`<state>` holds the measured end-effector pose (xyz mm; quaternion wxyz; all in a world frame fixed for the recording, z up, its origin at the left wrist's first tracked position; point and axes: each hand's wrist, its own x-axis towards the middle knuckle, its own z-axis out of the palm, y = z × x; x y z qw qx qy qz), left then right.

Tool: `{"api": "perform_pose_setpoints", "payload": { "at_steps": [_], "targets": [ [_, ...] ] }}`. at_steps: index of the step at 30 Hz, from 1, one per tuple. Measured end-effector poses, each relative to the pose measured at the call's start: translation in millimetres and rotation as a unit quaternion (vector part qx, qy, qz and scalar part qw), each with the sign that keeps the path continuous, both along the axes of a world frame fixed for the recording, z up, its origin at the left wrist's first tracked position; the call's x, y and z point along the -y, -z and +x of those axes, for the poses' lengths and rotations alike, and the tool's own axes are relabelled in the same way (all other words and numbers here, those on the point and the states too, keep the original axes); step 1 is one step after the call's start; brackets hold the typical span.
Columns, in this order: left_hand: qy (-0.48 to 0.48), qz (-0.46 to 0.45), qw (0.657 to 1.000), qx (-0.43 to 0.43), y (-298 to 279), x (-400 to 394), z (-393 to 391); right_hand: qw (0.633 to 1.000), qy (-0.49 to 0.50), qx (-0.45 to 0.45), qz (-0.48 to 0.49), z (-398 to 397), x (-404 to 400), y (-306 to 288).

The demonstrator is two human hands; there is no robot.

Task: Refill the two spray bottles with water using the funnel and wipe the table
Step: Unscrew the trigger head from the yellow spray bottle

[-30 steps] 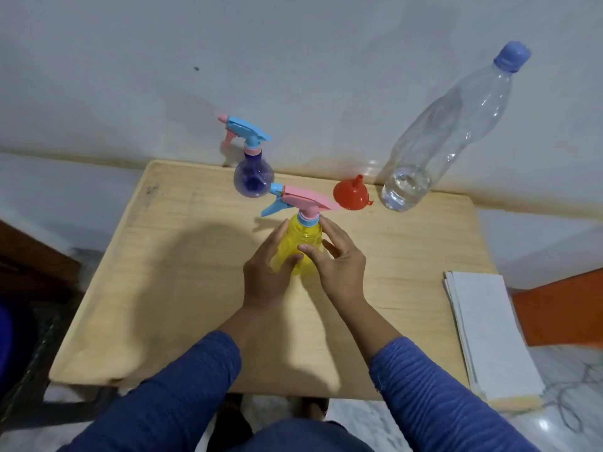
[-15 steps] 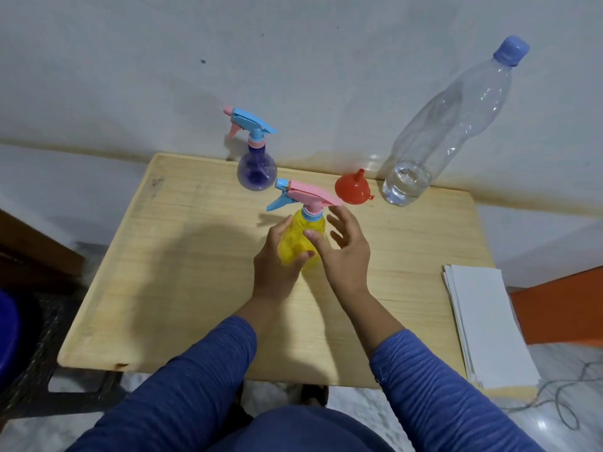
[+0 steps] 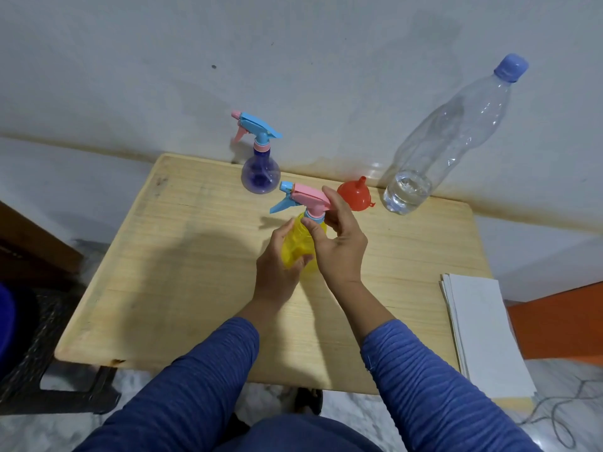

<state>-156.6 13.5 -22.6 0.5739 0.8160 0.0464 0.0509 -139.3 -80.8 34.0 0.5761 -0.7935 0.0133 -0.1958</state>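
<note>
Head view: the right hand [image 3: 339,246] has risen since the earlier frame; its fingers [image 3: 311,228] now pinch the blue collar under the pink trigger head of the yellow spray bottle [image 3: 298,246]. The left hand [image 3: 277,269] wraps the translucent yellow body mid-counter [image 3: 195,272]. Behind that bottle stands the round purple spray bottle [image 3: 260,174]; right of it, the inverted red funnel [image 3: 354,197] and a ribbed clear water bottle [image 3: 434,151]. White papers [image 3: 483,331] lie far right.

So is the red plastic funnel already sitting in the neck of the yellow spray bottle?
No: the red plastic funnel lies on the wooden table, while the yellow spray bottle still wears its pink trigger head.
</note>
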Motion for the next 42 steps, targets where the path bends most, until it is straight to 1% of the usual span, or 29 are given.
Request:
{"api": "perform_pose_setpoints", "payload": {
  "at_steps": [3, 6, 10, 12, 15, 17, 21, 25, 31, 35, 39, 42],
  "targets": [
    [-0.003, -0.003, 1.000, 0.011, -2, 1, 0, 1.000, -0.020, 0.002, -0.009, -3, -1, -1],
    [-0.008, -0.015, 1.000, -0.002, -2, 1, -1, 0.998, -0.051, -0.006, -0.027, -3, 3, -2],
    [0.002, -0.009, 1.000, 0.008, -2, 1, -1, 0.996, -0.029, 0.026, -0.080, 1, 6, -3],
    [0.000, -0.013, 1.000, 0.003, -3, 2, -1, 0.996, -0.022, 0.034, -0.075, 0, 4, -2],
    [-0.006, -0.010, 1.000, 0.009, -2, 2, 0, 0.997, -0.055, 0.013, -0.057, -3, 5, -1],
    [-0.002, -0.003, 1.000, 0.020, -2, 2, 0, 0.995, -0.064, 0.024, -0.070, -3, 7, -1],
    [0.001, -0.006, 1.000, 0.008, -2, 2, -1, 0.994, -0.025, 0.038, -0.101, 3, 6, -1],
    [0.011, -0.010, 1.000, 0.014, 0, 0, 0, 0.993, -0.062, 0.032, -0.092, -2, 7, 1],
    [0.010, -0.005, 1.000, 0.005, 1, 0, 1, 0.992, -0.030, 0.044, -0.112, 2, 7, 0],
    [0.015, -0.010, 1.000, 0.012, 1, -1, 0, 0.994, -0.076, 0.028, -0.078, -3, 10, -2],
    [0.008, -0.004, 1.000, 0.008, 1, 0, 1, 0.995, -0.052, 0.027, -0.086, 2, 10, -5],
    [0.011, -0.014, 1.000, 0.002, 1, -1, 1, 0.992, -0.069, 0.033, -0.098, 3, 12, -6]
  ]
}}
